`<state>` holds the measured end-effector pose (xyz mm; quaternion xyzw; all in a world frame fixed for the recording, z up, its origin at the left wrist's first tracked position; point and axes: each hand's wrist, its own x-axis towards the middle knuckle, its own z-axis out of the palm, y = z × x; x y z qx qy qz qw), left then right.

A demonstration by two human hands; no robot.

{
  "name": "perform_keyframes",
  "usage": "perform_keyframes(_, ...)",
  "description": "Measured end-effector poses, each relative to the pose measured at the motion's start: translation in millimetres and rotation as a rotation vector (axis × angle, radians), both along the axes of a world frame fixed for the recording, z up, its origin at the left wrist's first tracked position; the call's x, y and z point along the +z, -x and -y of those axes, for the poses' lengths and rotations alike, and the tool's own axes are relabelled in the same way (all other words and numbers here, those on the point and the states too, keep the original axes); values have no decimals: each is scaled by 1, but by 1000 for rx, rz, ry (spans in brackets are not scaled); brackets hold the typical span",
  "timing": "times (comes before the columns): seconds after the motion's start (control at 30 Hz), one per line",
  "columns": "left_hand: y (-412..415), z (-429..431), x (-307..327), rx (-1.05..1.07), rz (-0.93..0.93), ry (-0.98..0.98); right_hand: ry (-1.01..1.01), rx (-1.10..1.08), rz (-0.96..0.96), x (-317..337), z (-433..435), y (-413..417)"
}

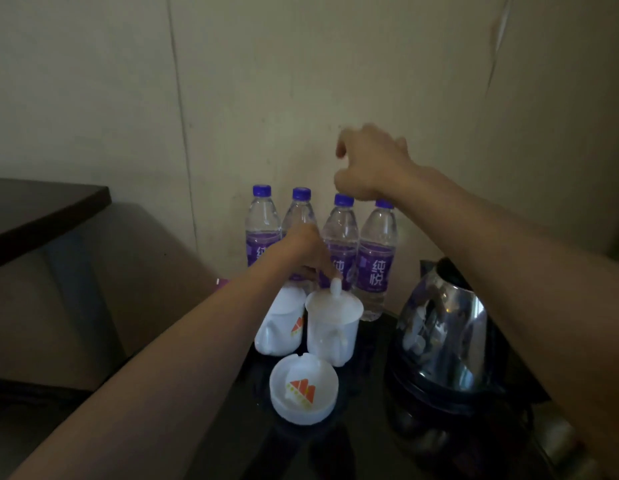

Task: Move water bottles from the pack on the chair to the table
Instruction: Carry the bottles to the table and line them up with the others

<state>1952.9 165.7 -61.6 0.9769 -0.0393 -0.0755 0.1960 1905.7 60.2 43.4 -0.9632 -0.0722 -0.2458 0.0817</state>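
From the head camera, four water bottles (339, 244) with purple caps and labels stand upright in a row at the back of the dark table (366, 344), close to the wall. The left hand (302, 251) reaches to the second bottle from the left and seems to hold its body; the fingers are hidden, so I cannot tell for sure. The right hand (370, 164) hangs above the caps, loosely curled, holding nothing. In front stand two white cups (315, 323), a white ashtray (302, 389) and a steel kettle (443, 327).
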Motion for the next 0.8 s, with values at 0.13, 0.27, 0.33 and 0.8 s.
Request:
perform_keyframes(0.13, 5, -26, 45, 46, 85, 97, 169, 9, -260, -1, -1, -23)
perform_keyframes(0.27, 10, -45, 88, -82, 515, 348, 213, 56, -258, -11, -3, -38)
perform_keyframes(0.33, 10, -54, 104, -122, 761, 277, 175, 79, -210, -16, -4, -43)
perform_keyframes(0.8, -22, -58, 64, -196, 702, -199, -143, 126, -71, -42, 2, -49)
